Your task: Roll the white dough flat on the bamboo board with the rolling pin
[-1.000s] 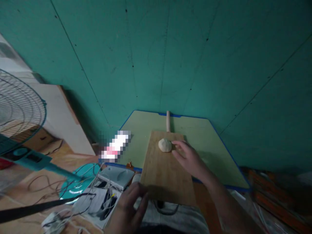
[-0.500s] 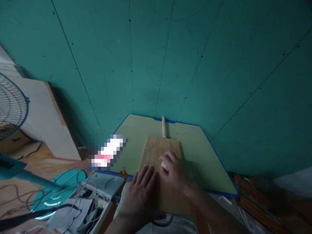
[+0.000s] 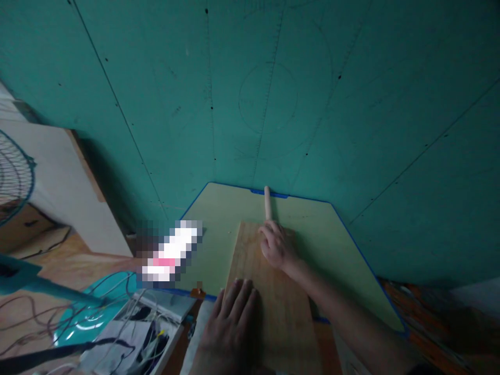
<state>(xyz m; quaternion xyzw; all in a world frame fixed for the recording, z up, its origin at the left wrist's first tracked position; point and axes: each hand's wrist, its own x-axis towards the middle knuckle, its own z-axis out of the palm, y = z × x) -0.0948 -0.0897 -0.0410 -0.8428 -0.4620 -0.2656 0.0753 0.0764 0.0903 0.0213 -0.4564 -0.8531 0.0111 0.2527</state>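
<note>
A flat wooden board (image 3: 250,255) lies lengthwise in front of me, on a pale yellow-green tabletop with a blue rim. A pale round wooden handle (image 3: 267,203) points away from its far end toward the wall. My left hand (image 3: 234,312) lies flat on the near left part of the board, fingers stretched out. My right hand (image 3: 277,245) is closed with curled fingers on the far end of the board, close to the handle. The small pale block seen in it half a second ago is hidden by the fingers now.
The tabletop (image 3: 332,250) touches a green wall (image 3: 175,104) marked with pencil lines. A blurred-out bright object (image 3: 172,250) lies at its left edge. Left of it stand a box of cables (image 3: 144,333), a turquoise fan base (image 3: 86,317) and a leaning white panel (image 3: 78,177).
My right hand has slid away from me along the board to its far end, with the pale block now covered. My left hand stays pressed on the board. The view has shifted slightly.
</note>
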